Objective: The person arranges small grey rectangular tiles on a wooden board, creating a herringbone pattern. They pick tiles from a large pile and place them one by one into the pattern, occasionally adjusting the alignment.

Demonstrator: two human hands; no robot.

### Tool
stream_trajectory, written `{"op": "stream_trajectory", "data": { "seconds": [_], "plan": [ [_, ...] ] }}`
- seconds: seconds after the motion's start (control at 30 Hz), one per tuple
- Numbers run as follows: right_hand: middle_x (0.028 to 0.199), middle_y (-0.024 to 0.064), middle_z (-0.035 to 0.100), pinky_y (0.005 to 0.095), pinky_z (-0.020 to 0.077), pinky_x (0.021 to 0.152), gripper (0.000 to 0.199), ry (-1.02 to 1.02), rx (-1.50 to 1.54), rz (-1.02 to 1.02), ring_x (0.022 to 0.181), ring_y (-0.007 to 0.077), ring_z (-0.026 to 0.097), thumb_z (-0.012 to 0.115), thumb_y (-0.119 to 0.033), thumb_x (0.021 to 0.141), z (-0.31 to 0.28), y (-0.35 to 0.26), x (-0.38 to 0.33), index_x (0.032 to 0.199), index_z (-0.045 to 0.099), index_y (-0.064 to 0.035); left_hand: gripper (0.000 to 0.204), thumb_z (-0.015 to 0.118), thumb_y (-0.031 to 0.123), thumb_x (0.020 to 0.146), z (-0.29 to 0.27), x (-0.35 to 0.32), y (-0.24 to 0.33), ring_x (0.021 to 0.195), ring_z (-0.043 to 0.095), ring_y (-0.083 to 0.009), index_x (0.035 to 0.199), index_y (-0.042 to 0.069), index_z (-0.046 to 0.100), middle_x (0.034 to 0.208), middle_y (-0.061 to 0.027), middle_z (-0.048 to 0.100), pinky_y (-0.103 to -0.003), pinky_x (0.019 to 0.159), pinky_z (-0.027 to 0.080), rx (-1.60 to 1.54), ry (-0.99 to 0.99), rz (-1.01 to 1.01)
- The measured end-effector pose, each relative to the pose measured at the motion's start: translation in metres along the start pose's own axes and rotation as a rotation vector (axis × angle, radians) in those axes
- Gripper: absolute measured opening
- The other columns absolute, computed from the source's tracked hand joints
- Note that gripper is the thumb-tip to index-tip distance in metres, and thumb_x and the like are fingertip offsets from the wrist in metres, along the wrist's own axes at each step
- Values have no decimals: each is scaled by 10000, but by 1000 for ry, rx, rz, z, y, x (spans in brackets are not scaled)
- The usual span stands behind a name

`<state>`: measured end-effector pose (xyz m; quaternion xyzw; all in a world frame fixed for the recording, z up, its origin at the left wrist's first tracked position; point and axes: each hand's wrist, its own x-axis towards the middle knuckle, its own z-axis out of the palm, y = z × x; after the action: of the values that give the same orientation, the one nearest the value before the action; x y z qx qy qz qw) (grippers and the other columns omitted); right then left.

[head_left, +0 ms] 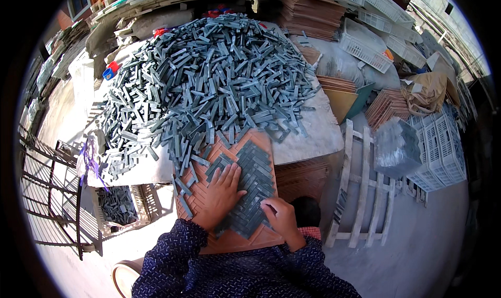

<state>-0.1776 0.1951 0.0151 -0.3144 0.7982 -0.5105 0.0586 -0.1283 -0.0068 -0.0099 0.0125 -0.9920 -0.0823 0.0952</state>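
An orange-brown board [229, 246] with a herringbone pattern of grooves rests in front of me. Dark grey-green stone strips fill much of it as a herringbone panel [251, 167]. My left hand [222, 193] lies flat with its fingers stretched out over the panel's left part. At the panel's lower right edge, my right hand [282, 218] is closed, thumb and fingers pinched together. Whatever may be between those fingertips is hidden. Loose strips [183, 187] lie on the board's left side, beside my left hand.
A large heap of stone strips [209, 79] covers the pale table [308, 146] beyond the board. Below its left side stands a crate [138, 199] of pieces. On the right are a wooden pallet [357, 193], a wrapped stack of panels [396, 146], and white plastic crates [441, 146].
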Motion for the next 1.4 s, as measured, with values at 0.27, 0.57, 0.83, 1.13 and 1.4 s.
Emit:
{"op": "stream_trajectory", "data": {
  "seconds": [0.27,0.57,0.83,1.13,1.4],
  "plan": [
    [831,157,657,336,503,647,94,-38,-16,50,740,300,655,645,-69,827,2,-3,-6,895,653,-4,666,552,400,876,-8,6,-2,1342,356,-298,1345,-51,408,1415,-179,415,-441,1119,248,-74,53,-44],
    [845,162,670,334,516,674,101,-109,-82,28,754,283,664,654,-60,821,14,0,-9,894,664,8,703,528,443,875,7,2,-3,1345,352,-303,1339,-72,413,1419,-198,407,-442,1132,219,-27,65,-27],
    [819,154,670,313,513,658,86,-178,-102,-97,740,252,664,645,-39,827,27,-28,17,895,664,11,676,614,392,820,-10,5,-6,1325,362,-292,1302,-54,453,1382,-178,435,-439,1111,249,-140,25,-39],
    [799,162,657,389,506,662,111,-58,-539,-359,731,322,638,644,-110,798,74,-15,162,843,650,-8,663,572,414,859,19,1,-25,1351,343,-275,1336,-29,448,1412,-165,427,-459,1138,194,-194,218,-134],
    [783,141,676,364,514,656,200,-226,-523,4,714,262,659,694,-182,761,88,0,199,858,663,-10,629,577,378,862,16,-2,-22,1343,359,-285,1314,-45,465,1411,-170,426,-446,1137,211,-286,278,-142]
  ]
}}
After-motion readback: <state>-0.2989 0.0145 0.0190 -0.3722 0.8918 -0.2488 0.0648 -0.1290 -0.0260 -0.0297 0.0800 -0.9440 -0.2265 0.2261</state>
